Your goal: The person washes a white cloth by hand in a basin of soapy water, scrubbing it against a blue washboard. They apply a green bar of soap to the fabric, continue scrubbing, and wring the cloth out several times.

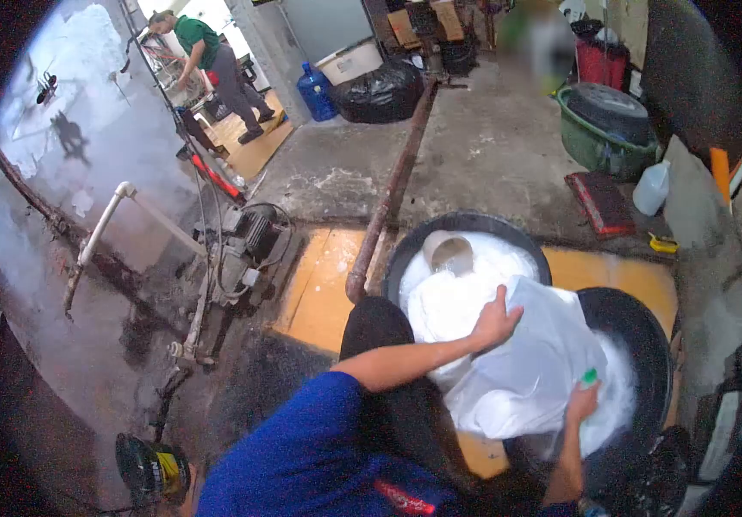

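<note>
A wet white cloth point(522, 370) is spread across two round black tubs of suds. My left hand point(496, 323) grips the cloth near its upper edge, with the thumb and one finger showing. Lower right, my right hand point(583, 401) closes on a small green object point(591, 376) against the cloth; its kind is not clear. The far tub point(405, 250) holds white foam and soaked white fabric, with a pale scoop-like container point(449, 253) tilted in it. The near tub point(660, 353) has suds beside my right hand.
A rusty pipe point(391, 189) runs along the floor to the far tub. Left stands a motor pump point(246, 246). A green basin point(599, 142), a white jug point(652, 188) and a yellow-handled brush point(663, 244) lie right. A person point(203, 52) bends over at the back left.
</note>
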A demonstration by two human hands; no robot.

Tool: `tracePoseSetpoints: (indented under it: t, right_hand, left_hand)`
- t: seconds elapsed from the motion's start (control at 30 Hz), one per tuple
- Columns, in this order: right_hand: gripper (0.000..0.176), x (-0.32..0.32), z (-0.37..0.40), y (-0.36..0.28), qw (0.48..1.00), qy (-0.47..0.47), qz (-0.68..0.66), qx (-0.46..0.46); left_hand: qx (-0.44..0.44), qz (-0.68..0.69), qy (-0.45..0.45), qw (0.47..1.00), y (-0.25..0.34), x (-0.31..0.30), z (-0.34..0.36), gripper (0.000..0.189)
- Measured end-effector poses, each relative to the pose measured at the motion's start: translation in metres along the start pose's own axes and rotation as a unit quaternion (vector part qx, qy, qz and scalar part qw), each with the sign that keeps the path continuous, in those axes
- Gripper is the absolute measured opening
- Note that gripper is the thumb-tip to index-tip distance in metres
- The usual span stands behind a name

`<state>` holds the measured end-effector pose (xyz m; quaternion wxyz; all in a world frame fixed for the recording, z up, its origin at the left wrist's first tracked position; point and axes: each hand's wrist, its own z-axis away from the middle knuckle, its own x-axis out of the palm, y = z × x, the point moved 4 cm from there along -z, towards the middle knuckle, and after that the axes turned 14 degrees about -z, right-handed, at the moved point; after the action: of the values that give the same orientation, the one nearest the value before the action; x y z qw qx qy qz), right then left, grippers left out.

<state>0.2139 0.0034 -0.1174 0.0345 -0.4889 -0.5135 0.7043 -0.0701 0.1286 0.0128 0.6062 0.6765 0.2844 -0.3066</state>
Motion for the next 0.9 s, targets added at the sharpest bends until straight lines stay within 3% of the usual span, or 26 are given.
tracePoseSetpoints:
  t: [0.03, 0.07, 0.1, 0.13, 0.17, 0.2, 0.23, 0.27, 0.3, 0.33, 0.37, 0.4, 0.43, 0.47, 0.5, 0.57, 0.63, 0.7, 0.8, 0.83, 0.9]
  right_hand:
    - [0.050, 0.021, 0.007, -0.028, 0.992, -0.012, -0.077, -0.095]
    - [0.050, 0.036, 0.025, -0.051, 0.971, -0.029, -0.146, -0.185]
    - [0.052, 0.057, 0.056, -0.087, 0.955, -0.046, -0.057, -0.286]
    - [0.054, 0.032, 0.094, -0.161, 0.949, -0.145, -0.084, -0.266]
    - [0.053, 0.029, 0.104, -0.179, 0.954, -0.187, -0.052, -0.230]
    - [0.053, 0.043, 0.083, -0.143, 0.964, -0.068, -0.061, -0.251]
    - [0.050, 0.036, 0.049, -0.111, 0.976, -0.076, -0.123, -0.161]
    - [0.046, 0.049, 0.015, -0.037, 0.990, 0.034, -0.067, -0.122]
    - [0.040, 0.026, -0.003, -0.004, 0.992, 0.072, -0.065, -0.084]
    - [0.037, 0.023, -0.018, 0.051, 0.991, 0.095, -0.045, -0.080]
    - [0.030, 0.008, -0.022, 0.048, 0.994, -0.006, -0.111, -0.017]
    - [0.028, 0.034, -0.007, 0.048, 0.991, -0.030, -0.127, -0.004]
    - [0.029, 0.028, 0.011, -0.014, 0.987, -0.066, -0.136, -0.045]
    - [0.030, 0.020, 0.031, -0.078, 0.980, -0.103, -0.148, -0.085]
    - [0.036, 0.008, 0.060, -0.138, 0.974, -0.051, -0.043, -0.219]
    - [0.041, 0.019, 0.088, -0.164, 0.936, -0.012, -0.168, -0.308]
    - [0.043, 0.031, 0.033, -0.063, 0.984, 0.018, -0.096, -0.149]
    - [0.037, 0.002, -0.017, 0.055, 0.998, 0.048, -0.028, 0.038]
    - [0.039, -0.003, -0.021, 0.044, 0.999, 0.025, 0.023, -0.017]
    - [0.040, 0.017, -0.004, -0.008, 0.996, 0.006, -0.013, -0.083]
    - [0.045, -0.002, 0.060, -0.144, 0.967, -0.151, -0.040, -0.203]
  left_hand:
    - [0.007, -0.002, 0.012, 1.000, 0.000, 0.004, -0.004, 0.057]
    - [-0.024, -0.007, -0.046, 0.999, 0.006, -0.003, -0.005, 0.062]
    - [-0.032, -0.011, -0.032, 0.999, 0.001, -0.006, -0.009, 0.064]
    - [-0.035, -0.016, -0.026, 0.999, -0.006, -0.002, -0.011, 0.065]
    - [-0.035, -0.019, -0.039, 0.998, -0.011, 0.010, -0.006, 0.067]
    - [-0.042, -0.031, -0.027, 0.998, -0.015, 0.013, -0.005, 0.073]
    - [-0.096, -0.072, -0.065, 0.991, -0.002, 0.001, -0.002, 0.075]
    - [-0.076, -0.086, -0.050, 0.992, -0.013, 0.007, -0.006, 0.076]
    - [-0.045, -0.091, -0.015, 0.995, -0.017, 0.010, -0.010, 0.076]
    - [-0.060, -0.075, -0.041, 0.995, 0.010, -0.008, -0.001, 0.074]
    - [-0.018, -0.088, -0.019, 0.996, -0.005, 0.003, -0.007, 0.073]
    - [0.032, -0.178, 0.011, 0.983, 0.001, 0.001, -0.008, 0.070]
    - [0.040, 0.003, -0.058, 0.998, 0.008, 0.001, -0.006, 0.064]
    - [0.059, 0.023, -0.069, 0.996, 0.011, 0.004, -0.010, 0.060]
    - [0.071, 0.036, -0.072, 0.994, 0.011, 0.005, -0.011, 0.056]
    - [0.069, 0.033, -0.083, 0.994, 0.011, -0.002, -0.006, 0.050]
    - [0.081, 0.006, -0.053, 0.995, 0.013, 0.001, -0.008, 0.045]
    - [0.073, 0.013, -0.050, 0.996, 0.027, -0.005, 0.001, 0.044]
    - [0.105, -0.010, -0.039, 0.994, 0.017, 0.002, -0.009, 0.043]
    - [0.092, 0.001, -0.052, 0.994, 0.018, 0.004, -0.010, 0.044]
    - [0.062, 0.015, -0.083, 0.995, 0.021, 0.002, -0.008, 0.044]
